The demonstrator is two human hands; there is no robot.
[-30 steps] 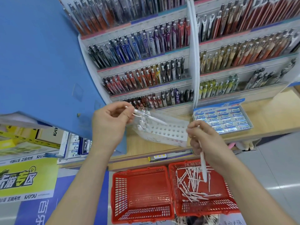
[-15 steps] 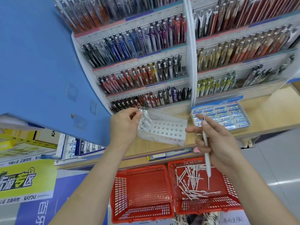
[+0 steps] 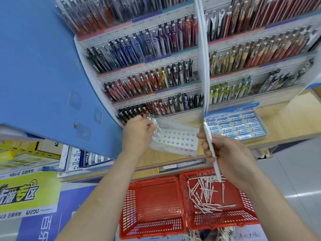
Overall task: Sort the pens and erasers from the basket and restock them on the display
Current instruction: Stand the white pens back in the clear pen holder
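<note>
Wall of pen display shelves, two red baskets, the right one holding loose white pens, one perforated tray, left hand curled at its left end, grip unclear, right hand fingers wrapped round one white pen, tip down.

A tall blue panel fills the upper left; a pale wooden counter runs along the right; beneath it the grey floor is glossy, with pale streaks of reflected light; a yellow-green poster sits low on the left.
</note>
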